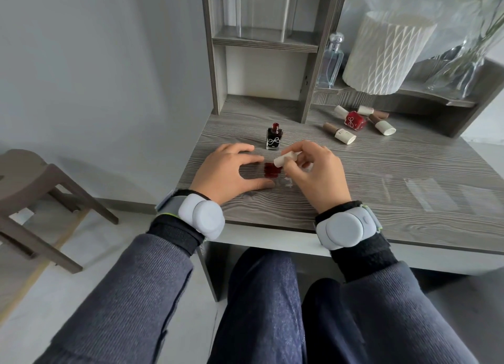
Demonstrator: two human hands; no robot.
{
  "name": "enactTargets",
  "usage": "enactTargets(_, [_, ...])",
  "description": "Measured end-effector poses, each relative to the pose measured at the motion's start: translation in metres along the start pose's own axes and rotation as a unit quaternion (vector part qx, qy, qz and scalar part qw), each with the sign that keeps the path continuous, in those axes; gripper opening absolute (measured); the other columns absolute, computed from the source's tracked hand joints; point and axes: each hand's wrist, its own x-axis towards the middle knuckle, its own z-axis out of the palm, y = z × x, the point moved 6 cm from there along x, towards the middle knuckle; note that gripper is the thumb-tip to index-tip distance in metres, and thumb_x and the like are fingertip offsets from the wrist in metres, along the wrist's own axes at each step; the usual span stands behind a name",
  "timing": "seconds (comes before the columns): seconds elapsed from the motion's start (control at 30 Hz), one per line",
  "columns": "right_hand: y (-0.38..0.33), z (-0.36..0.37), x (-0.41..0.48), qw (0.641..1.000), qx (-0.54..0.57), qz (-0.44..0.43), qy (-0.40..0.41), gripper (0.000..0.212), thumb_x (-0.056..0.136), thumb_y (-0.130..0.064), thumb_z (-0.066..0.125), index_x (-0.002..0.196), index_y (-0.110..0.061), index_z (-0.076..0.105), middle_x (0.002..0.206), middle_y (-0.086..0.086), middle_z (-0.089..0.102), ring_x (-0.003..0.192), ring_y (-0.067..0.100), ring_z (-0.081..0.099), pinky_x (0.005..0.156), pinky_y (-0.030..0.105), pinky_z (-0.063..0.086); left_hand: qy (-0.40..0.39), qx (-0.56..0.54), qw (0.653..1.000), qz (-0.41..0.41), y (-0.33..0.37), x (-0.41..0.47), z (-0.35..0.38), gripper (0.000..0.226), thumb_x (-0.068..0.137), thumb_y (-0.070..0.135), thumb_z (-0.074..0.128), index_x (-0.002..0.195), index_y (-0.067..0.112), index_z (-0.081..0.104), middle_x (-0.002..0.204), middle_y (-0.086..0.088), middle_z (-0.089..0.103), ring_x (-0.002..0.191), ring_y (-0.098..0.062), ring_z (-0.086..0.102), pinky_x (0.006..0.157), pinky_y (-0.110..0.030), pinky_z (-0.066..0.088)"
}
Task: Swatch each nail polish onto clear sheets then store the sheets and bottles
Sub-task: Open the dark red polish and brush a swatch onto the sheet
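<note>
- swatching is shown in the head view: a cream brush cap (285,158) is pinched between thumb and curled fingers of the right hand (313,173). its long axis lies nearly level, and its left end sits just over the dark red swatch (271,170). the bristles cannot be made out.
- the faintly seen clear sheet (287,184) is pressed down by the left hand (231,170), fingers spread and arched, nothing gripped, thumb and forefinger bracketing the swatch.
- the open bottle (274,136) is stood upright just behind both hands, so a re-dip would likely be made forward.
</note>
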Motion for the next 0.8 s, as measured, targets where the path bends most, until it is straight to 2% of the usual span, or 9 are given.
enactTargets(0.13, [0.0025, 0.0014, 0.0007, 1.000, -0.015, -0.009, -0.005, 0.029, 0.075, -0.055, 0.045, 0.091, -0.038, 0.062, 0.071, -0.012, 0.065, 0.082, 0.019, 0.062, 0.081, 0.051, 0.049, 0.000, -0.001, 1.000, -0.002, 0.0000, -0.0002, 0.0001, 0.081, 0.057, 0.082, 0.049, 0.122, 0.037, 0.062, 0.138, 0.016, 0.047, 0.129, -0.009, 0.035, 0.110, -0.033, 0.028])
enactTargets(0.37, [0.0030, 0.0022, 0.0009, 1.000, 0.002, 0.010, -0.010, 0.026, 0.069, -0.052, 0.047, 0.076, -0.033, 0.063, 0.072, -0.010, 0.070, 0.078, 0.014, 0.062, 0.080, 0.049, 0.050, 0.003, -0.007, 1.000, -0.004, -0.0005, 0.0000, -0.0002, 0.079, 0.057, 0.082, 0.050, 0.121, 0.037, 0.062, 0.137, 0.016, 0.048, 0.129, -0.010, 0.035, 0.110, -0.034, 0.029])
enactTargets(0.57, [0.0033, 0.0015, 0.0011, 1.000, 0.002, -0.002, -0.001, 0.028, 0.075, -0.055, 0.047, 0.085, -0.035, 0.064, 0.069, -0.009, 0.068, 0.080, 0.017, 0.064, 0.081, 0.050, 0.050, -0.004, -0.008, 1.000, -0.004, 0.0015, -0.0009, -0.0019, 0.081, 0.056, 0.081, 0.049, 0.122, 0.036, 0.062, 0.138, 0.015, 0.047, 0.131, -0.010, 0.034, 0.110, -0.034, 0.028])
enactTargets(0.8, [0.0034, 0.0021, 0.0009, 1.000, 0.006, 0.012, -0.007, 0.026, 0.072, -0.052, 0.047, 0.076, -0.032, 0.063, 0.070, -0.009, 0.069, 0.076, 0.017, 0.063, 0.080, 0.051, 0.050, -0.004, -0.006, 1.000, -0.004, 0.0010, -0.0006, -0.0011, 0.082, 0.056, 0.083, 0.048, 0.122, 0.037, 0.062, 0.138, 0.016, 0.047, 0.130, -0.009, 0.034, 0.110, -0.033, 0.029])
